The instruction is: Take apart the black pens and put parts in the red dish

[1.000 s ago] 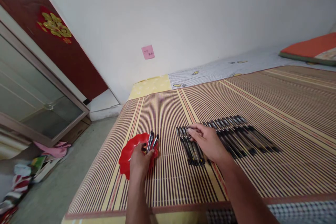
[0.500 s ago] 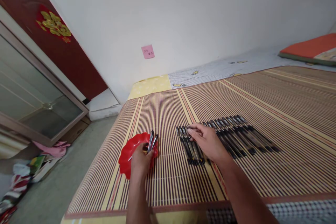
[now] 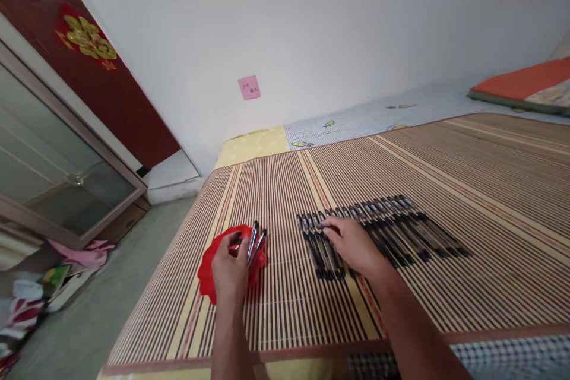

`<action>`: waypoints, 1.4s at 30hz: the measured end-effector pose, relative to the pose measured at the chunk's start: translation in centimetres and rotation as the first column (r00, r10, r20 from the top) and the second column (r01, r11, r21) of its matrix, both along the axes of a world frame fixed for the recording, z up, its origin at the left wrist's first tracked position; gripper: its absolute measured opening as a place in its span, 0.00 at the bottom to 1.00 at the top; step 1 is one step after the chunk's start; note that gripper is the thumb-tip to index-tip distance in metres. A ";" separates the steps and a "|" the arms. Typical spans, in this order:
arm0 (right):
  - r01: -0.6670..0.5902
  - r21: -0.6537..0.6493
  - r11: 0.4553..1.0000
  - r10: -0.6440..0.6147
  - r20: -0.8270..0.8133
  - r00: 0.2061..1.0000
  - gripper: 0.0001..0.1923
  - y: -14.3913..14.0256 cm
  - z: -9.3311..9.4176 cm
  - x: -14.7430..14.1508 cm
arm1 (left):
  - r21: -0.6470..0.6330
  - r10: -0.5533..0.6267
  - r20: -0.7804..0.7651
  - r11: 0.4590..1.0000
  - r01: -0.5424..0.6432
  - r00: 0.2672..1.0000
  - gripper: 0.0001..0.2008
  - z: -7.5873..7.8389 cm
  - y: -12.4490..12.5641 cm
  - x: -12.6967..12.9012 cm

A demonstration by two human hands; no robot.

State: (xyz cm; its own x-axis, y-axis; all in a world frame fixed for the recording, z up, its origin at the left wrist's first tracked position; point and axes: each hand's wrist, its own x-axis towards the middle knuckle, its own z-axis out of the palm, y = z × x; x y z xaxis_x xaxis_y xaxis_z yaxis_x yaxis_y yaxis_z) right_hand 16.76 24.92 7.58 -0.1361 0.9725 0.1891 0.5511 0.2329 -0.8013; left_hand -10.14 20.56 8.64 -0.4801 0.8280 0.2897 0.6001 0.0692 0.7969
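Note:
A long row of black pens [image 3: 392, 231] lies side by side on a striped bamboo mat [image 3: 445, 154]. My right hand [image 3: 354, 245] rests palm down on the left part of that row, fingertips on the pens. To the left stands a red scalloped plastic dish [image 3: 209, 261] with a few pens [image 3: 255, 241] leaning over its right rim. My left hand [image 3: 230, 267] is over the dish with fingers curled, pinching a small dark piece between thumb and finger; I cannot tell what the piece is.
The mat covers a bed with a yellow and checked sheet [image 3: 312, 130] at the wall. A pink note [image 3: 249, 87] sticks to the white wall. An orange cushion [image 3: 521, 84] lies far right. On the left, a glass door [image 3: 53, 154], bare floor and heaped clothes [image 3: 40, 285].
My right hand has flattened onto the pens from a pinching pose. My left hand's fingers have lifted a little over the dish. The view has shifted slightly.

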 end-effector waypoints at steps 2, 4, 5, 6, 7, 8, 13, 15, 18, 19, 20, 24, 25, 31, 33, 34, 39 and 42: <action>-0.029 -0.026 0.999 0.033 0.159 0.987 0.13 -0.1 -0.4 -0.6 | 0.074 -0.059 0.086 0.996 0.052 0.995 0.17 0.7 -0.3 0.9; -0.066 -0.074 0.995 0.083 0.250 0.965 0.14 -0.3 -0.7 -1.3 | 0.114 -0.148 0.186 0.985 0.128 0.971 0.17 1.2 -0.6 1.7; -0.081 -0.096 0.992 0.105 0.274 0.956 0.14 -0.5 -0.9 -1.6 | 0.122 -0.188 0.218 0.979 0.164 0.958 0.17 1.4 -0.6 2.2; -0.093 -0.113 0.989 0.123 0.291 0.949 0.14 -0.6 -0.9 -1.9 | 0.124 -0.221 0.235 0.973 0.196 0.947 0.17 1.4 -0.7 2.7; -0.098 -0.127 0.987 0.133 0.306 0.943 0.14 -0.7 -0.9 -2.1 | 0.120 -0.249 0.238 0.967 0.226 0.939 0.16 1.4 -0.7 3.2; -0.095 -0.140 0.986 0.136 0.324 0.936 0.13 -0.8 -0.9 -2.3 | 0.110 -0.275 0.234 0.960 0.256 0.932 0.15 1.3 -0.7 3.8; -0.081 -0.214 0.973 0.162 0.395 0.904 0.12 -1.1 -0.6 -2.9 | 0.007 -0.458 0.184 0.886 0.464 0.870 0.10 -0.6 -0.2 6.8; -0.102 -0.226 0.969 0.186 0.388 0.903 0.11 -1.1 -0.7 -3.1 | -0.055 -0.497 0.138 0.860 0.507 0.857 0.09 -1.6 0.1 7.4; -0.148 -0.222 0.964 0.224 0.369 0.902 0.10 -0.9 -0.9 -3.3 | -0.215 -0.444 0.033 0.872 0.440 0.895 0.07 -2.6 0.2 7.8; -0.154 -0.210 0.965 0.224 0.363 0.905 0.10 -0.9 -0.9 -3.3 | -0.278 -0.414 -0.011 0.876 0.395 0.910 0.07 -2.7 0.2 8.0; -0.147 -0.193 0.970 0.209 0.361 0.909 0.10 -0.9 -0.9 -3.3 | -0.338 -0.388 -0.059 0.875 0.347 0.920 0.06 -2.7 0.1 8.1; -0.026 -0.160 0.987 0.097 0.450 0.888 0.07 -1.0 -0.4 -3.3 | -0.482 -0.326 -0.225 0.856 0.186 0.918 0.07 -2.4 -0.1 9.4; 0.001 -0.168 0.986 0.082 0.482 0.872 0.07 -1.0 -0.3 -3.3 | -0.497 -0.316 -0.255 0.853 0.156 0.914 0.09 -2.4 -0.1 9.8; -0.004 -0.183 0.983 0.103 0.536 0.838 0.05 -1.2 -1.0 -4.1 | -0.565 -0.274 -0.314 0.824 0.053 0.909 0.13 -2.7 0.2 10.8; -0.022 -0.196 0.980 0.123 0.516 0.848 0.05 -1.1 -0.9 -4.2 | -0.573 -0.264 -0.304 0.818 0.045 0.915 0.11 -2.5 0.2 10.5; -0.024 -0.187 0.982 0.116 0.504 0.856 0.05 -1.1 -0.8 -4.1 | -0.571 -0.259 -0.293 0.819 0.048 0.920 0.10 -2.4 0.1 10.3; -0.001 -0.109 0.994 0.055 0.490 0.870 0.08 -1.1 -0.3 -3.4 | -0.430 -0.245 -0.187 0.891 0.145 0.951 0.04 -2.3 -0.1 9.5; -0.013 -0.146 0.989 0.085 0.501 0.861 0.08 -1.1 -0.6 -3.3 | -0.266 -0.197 0.011 0.945 0.193 0.980 0.05 -2.9 0.3 9.2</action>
State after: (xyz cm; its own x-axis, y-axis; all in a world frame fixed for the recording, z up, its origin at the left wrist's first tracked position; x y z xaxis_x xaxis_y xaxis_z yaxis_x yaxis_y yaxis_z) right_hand 13.44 23.82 6.98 -0.2257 0.9730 -0.0492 0.8788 0.1815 -0.4413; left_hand -0.98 20.90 5.74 -0.2992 0.9527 0.0538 0.6347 0.1566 0.7567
